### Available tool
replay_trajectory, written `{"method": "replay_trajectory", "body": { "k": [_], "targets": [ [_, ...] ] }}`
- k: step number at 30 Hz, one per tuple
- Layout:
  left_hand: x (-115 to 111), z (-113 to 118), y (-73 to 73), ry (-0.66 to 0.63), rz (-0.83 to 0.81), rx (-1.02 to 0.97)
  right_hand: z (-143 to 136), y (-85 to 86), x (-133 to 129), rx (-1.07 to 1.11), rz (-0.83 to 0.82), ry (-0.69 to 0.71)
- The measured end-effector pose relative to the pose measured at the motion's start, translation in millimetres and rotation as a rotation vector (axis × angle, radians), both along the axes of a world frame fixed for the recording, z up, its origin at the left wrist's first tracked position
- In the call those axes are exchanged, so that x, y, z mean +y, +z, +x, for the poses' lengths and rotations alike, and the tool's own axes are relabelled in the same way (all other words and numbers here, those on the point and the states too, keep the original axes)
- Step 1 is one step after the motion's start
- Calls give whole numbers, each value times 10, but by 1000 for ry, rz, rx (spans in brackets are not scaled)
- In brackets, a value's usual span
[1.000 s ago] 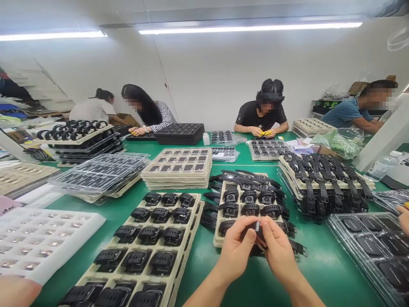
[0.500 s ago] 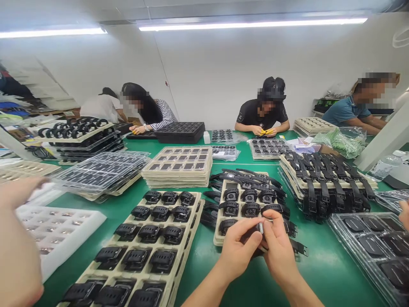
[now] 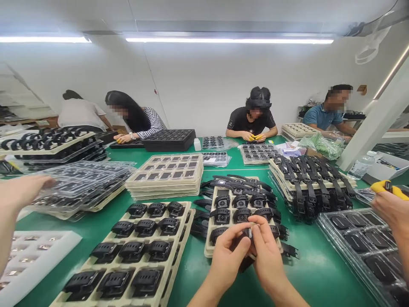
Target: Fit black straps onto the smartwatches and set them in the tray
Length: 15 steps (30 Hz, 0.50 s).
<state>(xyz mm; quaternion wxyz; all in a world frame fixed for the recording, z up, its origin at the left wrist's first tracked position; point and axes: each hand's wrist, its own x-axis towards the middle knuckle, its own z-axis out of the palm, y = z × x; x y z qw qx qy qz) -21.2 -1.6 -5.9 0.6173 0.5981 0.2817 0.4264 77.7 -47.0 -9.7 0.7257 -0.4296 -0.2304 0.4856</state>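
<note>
My left hand point(image 3: 230, 251) and my right hand point(image 3: 266, 245) meet at the lower middle, with fingers and thumbs closed on a black smartwatch point(image 3: 249, 233). Only a silvery edge and some dark parts of it show; the fingers cover the rest. Just beyond my hands lies a cream tray point(image 3: 209, 238) holding watches with black straps, some with their round sensor backs up. Loose straps point(image 3: 200, 230) stick out around its sides. On the left, another cream tray point(image 3: 126, 266) carries rows of watches with looped straps.
Stacked trays point(image 3: 164, 189) stand mid-table, with strap-laden trays point(image 3: 315, 183) at right. Clear trays point(image 3: 364, 247) lie near right. A co-worker's hand point(image 3: 25, 187) reaches over clear trays at left; another hand point(image 3: 390, 198) with yellow finger covers holds something dark. Several people sit beyond.
The view has shifted, so trays sit further left in the picture. My hands keep hold of the watch. A co-worker's hand with yellow finger covers has come further into view at right.
</note>
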Motion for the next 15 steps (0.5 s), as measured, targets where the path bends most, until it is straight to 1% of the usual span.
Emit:
{"method": "replay_trajectory", "body": {
  "k": [2, 4, 5, 7, 9, 11, 12, 15],
  "targets": [
    [-1, 20, 30, -28, -22, -10, 4, -19, -8, -118, 8, -68],
    [-3, 26, 69, -57, -60, -35, 36, 2, -24, -208, 17, -78],
    [-4, 22, 89, -76, -99, -58, 68, 31, -36, -244, 27, -37],
    [-1, 5, 120, -143, -225, -112, 163, 117, -64, -314, 54, 97],
    [3, -13, 130, -249, -376, -154, 278, 215, -84, -377, 69, 224],
    [2, -14, 120, -363, -493, -182, 372, 293, -84, -362, 50, 292],
    [-3, -7, 111, -402, -543, -202, 398, 320, -77, -327, 34, 299],
    [-30, 34, 99, -436, -671, -274, 383, 371, -40, -241, -12, 209]
  ]
}}
